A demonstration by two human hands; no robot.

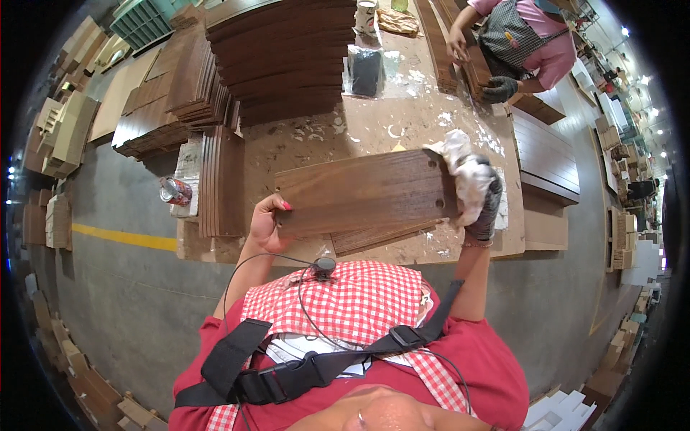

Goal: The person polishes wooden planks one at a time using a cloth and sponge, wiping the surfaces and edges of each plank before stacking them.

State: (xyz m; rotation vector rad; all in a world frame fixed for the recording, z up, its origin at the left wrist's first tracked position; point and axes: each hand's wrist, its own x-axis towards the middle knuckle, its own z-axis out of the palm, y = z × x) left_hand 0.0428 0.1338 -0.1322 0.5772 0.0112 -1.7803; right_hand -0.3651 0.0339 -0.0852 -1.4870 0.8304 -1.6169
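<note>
A dark brown wooden board [363,190] with small holes near its ends is held up over the worktable [287,140]. Bare and with its thumb on top, my left hand [267,221] grips the board's left end. My right hand [489,210], in a dark glove, is closed around a crumpled white rag [466,169] at the board's right end. The rag covers part of that edge and hides some of the gloved fingers. Beneath the held board, another brown board [374,239] lies on the table.
Tall stacks of brown boards [284,61] stand at the back and left [221,179]. A tin can [175,191] sits at the table's left edge, and a black container [365,72] stands farther back. Across the table, a co-worker [528,39] handles long boards [474,65].
</note>
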